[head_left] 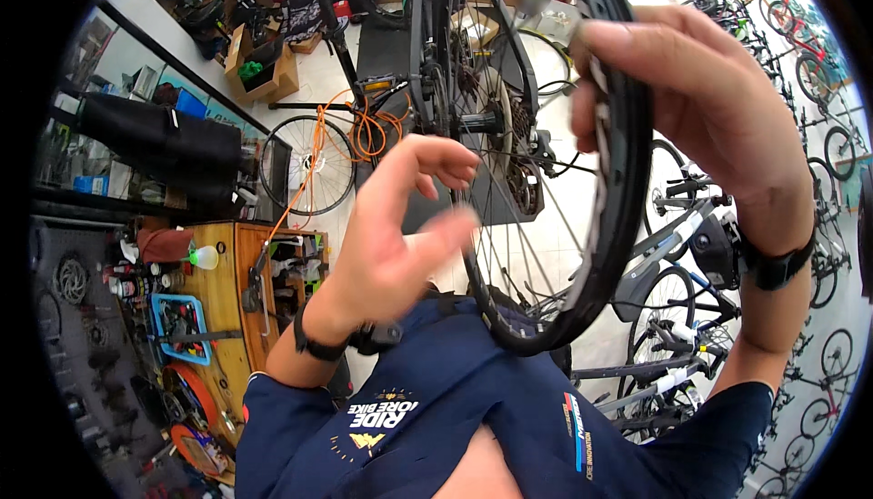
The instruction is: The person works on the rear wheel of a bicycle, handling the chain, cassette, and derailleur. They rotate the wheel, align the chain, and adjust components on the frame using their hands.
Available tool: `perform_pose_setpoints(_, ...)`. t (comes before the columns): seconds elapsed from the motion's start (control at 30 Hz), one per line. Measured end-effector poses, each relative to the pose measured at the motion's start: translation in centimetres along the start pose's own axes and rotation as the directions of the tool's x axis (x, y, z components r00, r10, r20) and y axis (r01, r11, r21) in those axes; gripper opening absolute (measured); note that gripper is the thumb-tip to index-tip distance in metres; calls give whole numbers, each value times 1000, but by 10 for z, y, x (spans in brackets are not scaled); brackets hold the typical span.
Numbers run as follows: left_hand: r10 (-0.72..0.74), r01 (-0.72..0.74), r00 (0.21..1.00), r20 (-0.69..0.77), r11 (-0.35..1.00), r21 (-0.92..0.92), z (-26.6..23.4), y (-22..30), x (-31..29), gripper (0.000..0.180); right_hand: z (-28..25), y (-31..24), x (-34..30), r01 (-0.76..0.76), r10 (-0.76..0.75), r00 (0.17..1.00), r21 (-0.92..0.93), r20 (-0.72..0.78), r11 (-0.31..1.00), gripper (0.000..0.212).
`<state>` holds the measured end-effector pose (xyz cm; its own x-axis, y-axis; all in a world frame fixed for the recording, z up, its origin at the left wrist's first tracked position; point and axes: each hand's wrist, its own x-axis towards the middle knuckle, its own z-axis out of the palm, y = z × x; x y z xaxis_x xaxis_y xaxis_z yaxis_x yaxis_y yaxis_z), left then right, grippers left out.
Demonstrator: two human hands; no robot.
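Observation:
A bicycle wheel stands nearly edge-on in front of me, its black rim (626,199) curving down close to my shirt. No tyre can be made out on the rim. Thin spokes run to the hub (482,123), which appears between the dark tubes of a bike frame (420,44); a cassette (523,126) sits beside it. My right hand (705,90) is closed round the upper right of the rim, thumb and fingers on either side. Left of the spokes, my left hand (391,226) has bent fingers and its thumb apart, with nothing between them; the thumb is blurred.
An orange hose (318,149) loops beside another wheel (309,167) on the floor at the left. Nearby are an open cardboard box (273,76) and a wooden workbench (238,272) with a blue tray (182,328). Parked bikes (673,308) crowd the right.

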<state>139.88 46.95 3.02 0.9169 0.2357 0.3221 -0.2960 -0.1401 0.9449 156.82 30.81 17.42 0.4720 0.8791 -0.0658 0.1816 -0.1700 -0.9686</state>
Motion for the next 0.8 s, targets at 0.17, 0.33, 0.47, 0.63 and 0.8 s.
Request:
perform_pose_setpoints(0.17,51,-79,993,109,959,274,58,60,-11,102,-23,-5,24,-82,72,960,24,269,996,32)
perform_pose_setpoints(0.33,-36,87,985,-166,946,311,101,70,7,66,-49,-3,27,-26,-22,910,110,414,994,32)
perform_pose_setpoints(0.47,32,21,984,-178,957,289,97,70,18,47,-59,8,42,18,-126,884,235,451,972,28)
perform_pose_setpoints(0.63,69,-8,953,-296,979,204,99,60,18,39,-84,68,79,357,-339,926,-93,168,930,47)
perform_pose_setpoints(0.8,122,-73,970,-210,971,228,95,57,31,40,-116,232,171,176,-169,983,-564,64,807,60)
